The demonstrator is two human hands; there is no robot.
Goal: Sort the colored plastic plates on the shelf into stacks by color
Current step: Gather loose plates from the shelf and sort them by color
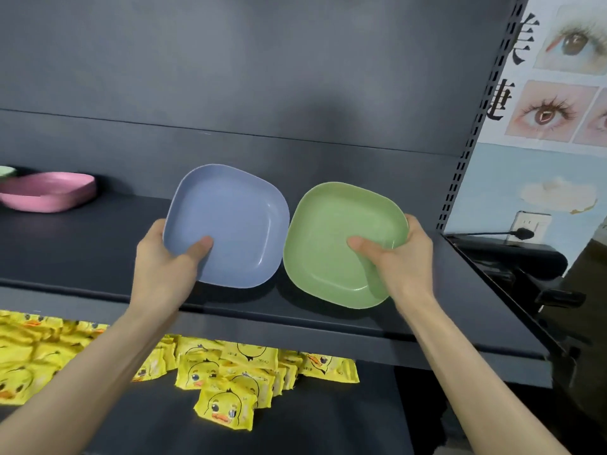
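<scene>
— What's closest to you?

— My forearms (98, 362), reaching up past the yellow duck packets (226, 408) on the lower shelf (138, 428). My left hand (161, 257) has its fingers (202, 246) clamped on the near corner of the blue plate (236, 218), thumb inside. My right hand (404, 261) grips the green plate (328, 257) the same way. Both plates tilt towards me over the dark shelf (82, 244), side by side, rims just about touching.

— How far along is the sorting?

— Not finished, I'd say. A pink plate (49, 192) sits well apart on the left, with a pale green rim (6, 172) just behind it at the frame's edge. I see no blue stack and no proper green one, so these two need places.

— Anything in them?

— Blue and green are empty. The pink one's inside is hidden, and I can't tell whether it's one plate or several.
</scene>
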